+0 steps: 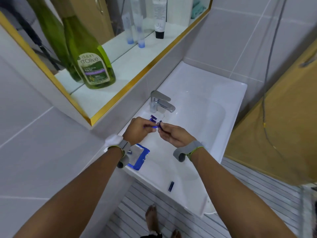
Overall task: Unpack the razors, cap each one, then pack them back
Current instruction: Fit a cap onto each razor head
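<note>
My left hand (138, 128) grips the handle of a blue razor (153, 126) above the sink's left rim. My right hand (174, 134) pinches a small blue cap (160, 124) at the razor's head. Whether the cap is seated on the head I cannot tell. More blue razors (153, 118) lie on the rim just behind my fingers, near the tap. The blue and clear razor packet (138, 156) lies on the rim under my left wrist. A loose blue cap (171, 186) rests on the sink's front edge.
A white sink (214, 107) with a chrome tap (160, 102) fills the middle. A green body-oil bottle (91, 60) and tubes (159, 18) stand on the gold-edged mirror shelf. A wooden cabinet (283, 134) is at the right. Bare feet show on the striped floor mat.
</note>
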Demonstrator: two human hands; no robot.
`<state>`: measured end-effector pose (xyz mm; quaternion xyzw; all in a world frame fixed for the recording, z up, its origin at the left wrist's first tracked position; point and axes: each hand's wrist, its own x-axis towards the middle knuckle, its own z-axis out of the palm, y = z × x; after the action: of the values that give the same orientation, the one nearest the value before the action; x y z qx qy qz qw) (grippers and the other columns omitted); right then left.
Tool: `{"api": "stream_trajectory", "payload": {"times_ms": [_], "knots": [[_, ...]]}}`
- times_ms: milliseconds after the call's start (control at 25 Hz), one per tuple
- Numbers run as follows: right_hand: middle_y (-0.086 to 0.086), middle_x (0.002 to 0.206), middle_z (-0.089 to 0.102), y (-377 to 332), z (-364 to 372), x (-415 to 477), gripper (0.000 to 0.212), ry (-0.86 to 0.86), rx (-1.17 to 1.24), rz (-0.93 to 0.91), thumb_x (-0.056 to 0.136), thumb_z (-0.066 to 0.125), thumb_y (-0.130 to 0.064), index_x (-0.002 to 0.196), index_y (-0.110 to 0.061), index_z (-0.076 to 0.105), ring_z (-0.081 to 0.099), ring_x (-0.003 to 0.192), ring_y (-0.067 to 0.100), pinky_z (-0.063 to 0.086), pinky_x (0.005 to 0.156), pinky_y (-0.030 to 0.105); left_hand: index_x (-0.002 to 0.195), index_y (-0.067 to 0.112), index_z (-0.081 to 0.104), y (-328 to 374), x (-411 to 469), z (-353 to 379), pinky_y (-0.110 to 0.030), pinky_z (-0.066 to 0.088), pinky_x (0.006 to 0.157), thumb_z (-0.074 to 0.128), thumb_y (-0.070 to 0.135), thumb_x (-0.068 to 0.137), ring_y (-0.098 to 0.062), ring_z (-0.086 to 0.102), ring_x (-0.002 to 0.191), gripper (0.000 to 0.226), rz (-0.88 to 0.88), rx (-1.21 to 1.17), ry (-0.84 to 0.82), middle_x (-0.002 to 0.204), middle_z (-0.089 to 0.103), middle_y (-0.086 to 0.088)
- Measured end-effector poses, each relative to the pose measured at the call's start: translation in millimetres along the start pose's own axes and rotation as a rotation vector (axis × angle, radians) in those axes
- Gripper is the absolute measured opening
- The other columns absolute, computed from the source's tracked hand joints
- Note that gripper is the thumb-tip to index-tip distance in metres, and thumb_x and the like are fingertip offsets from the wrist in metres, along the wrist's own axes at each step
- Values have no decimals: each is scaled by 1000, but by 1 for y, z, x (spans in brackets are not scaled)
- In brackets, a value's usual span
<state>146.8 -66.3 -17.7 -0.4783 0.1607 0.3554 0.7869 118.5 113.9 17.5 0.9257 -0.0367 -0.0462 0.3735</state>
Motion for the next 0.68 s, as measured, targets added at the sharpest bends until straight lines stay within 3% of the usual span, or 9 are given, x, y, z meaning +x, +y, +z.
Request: {"api": "stream_trajectory", "payload": {"times_ms": [120, 240, 480, 600, 680], "knots": [[-3, 85, 66, 9, -1, -16, 14, -10, 27, 48, 90, 64, -23, 99, -14, 69, 63, 75, 6, 56, 73, 18, 102, 21, 79, 4, -16, -4, -13, 47, 75, 79, 24, 80, 0, 62, 74, 22, -38, -57, -24, 92, 77, 3], [0, 73, 60, 19, 7, -26, 12, -31, 112, 62, 94, 57, -17, 94, -10, 67, 56, 70, 7, 56, 66, 15, 101, 19, 80, 4, -29, -10, 2, 38, 68, 80, 24, 79, 4, 61, 77, 23, -58, -62, -29, 95, 76, 4], [0, 69, 63, 39, 39, -12, 10, 34, 146, 61, 93, 59, -15, 93, -8, 67, 56, 68, 7, 57, 65, 15, 105, 14, 78, -24, -47, -23, 3, 42, 68, 79, 18, 81, 5, 63, 79, 24, -135, -174, -5, 98, 76, 0], [-2, 68, 67, 60, 64, 5, 9, 60, 76, 104, 91, 61, -17, 90, -10, 68, 58, 70, 7, 56, 63, 13, 106, 17, 77, -56, -53, -39, -14, 52, 79, 79, 19, 81, -5, 67, 83, 25, -191, -156, -98, 102, 77, -1], [-3, 66, 68, 76, 82, 18, 11, 75, 73, 148, 92, 60, -17, 88, -11, 68, 61, 63, 5, 56, 62, 13, 107, 18, 77, -80, -55, -56, -14, 51, 80, 78, 19, 82, -8, 68, 84, 24, -186, -67, -200, 101, 78, 0]]}}
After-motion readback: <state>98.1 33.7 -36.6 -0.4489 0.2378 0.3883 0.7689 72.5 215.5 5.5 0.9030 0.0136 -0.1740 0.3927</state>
